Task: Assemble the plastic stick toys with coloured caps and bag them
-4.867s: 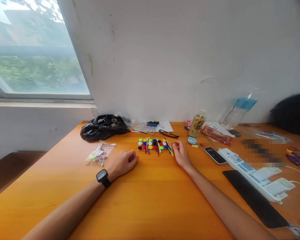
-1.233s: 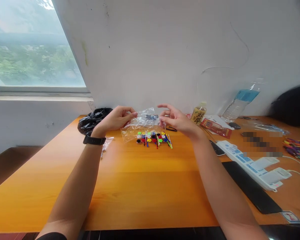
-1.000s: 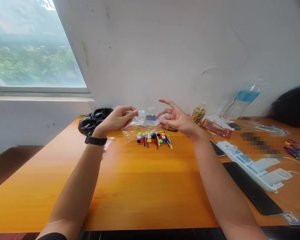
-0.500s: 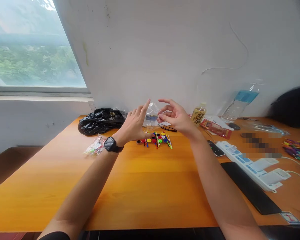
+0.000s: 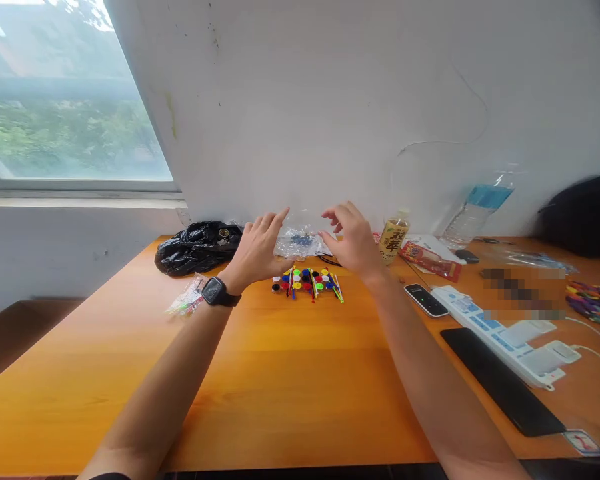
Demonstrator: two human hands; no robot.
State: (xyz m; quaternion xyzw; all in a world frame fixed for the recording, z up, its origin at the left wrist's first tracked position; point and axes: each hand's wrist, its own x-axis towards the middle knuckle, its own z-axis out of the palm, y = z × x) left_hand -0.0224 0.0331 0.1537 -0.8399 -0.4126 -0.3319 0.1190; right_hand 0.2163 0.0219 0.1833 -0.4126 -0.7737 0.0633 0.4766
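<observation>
My left hand [image 5: 260,250], with a black watch on the wrist, hovers over the table with its fingers stretched out and empty. My right hand [image 5: 351,241] hovers opposite it, fingers apart and loosely curled. Between them lies a small clear plastic bag [image 5: 297,242] with blue pieces inside. My right thumb is beside the bag's right edge; I cannot tell whether it touches. Just in front of both hands, a cluster of coloured round discs and thin sticks [image 5: 307,283] is laid out on the orange wooden table [image 5: 290,380].
A black plastic bag [image 5: 197,247] and a small clear packet [image 5: 186,301] lie at the left. At the right are a yellow drink bottle [image 5: 393,240], a red packet [image 5: 430,261], a phone [image 5: 426,300], a white power strip [image 5: 510,333] and a black slab [image 5: 500,380].
My left hand let go of the clear bag and opened. My right hand lowered the bag towards the table behind the discs and spread its fingers. Both hands have dropped a little.
</observation>
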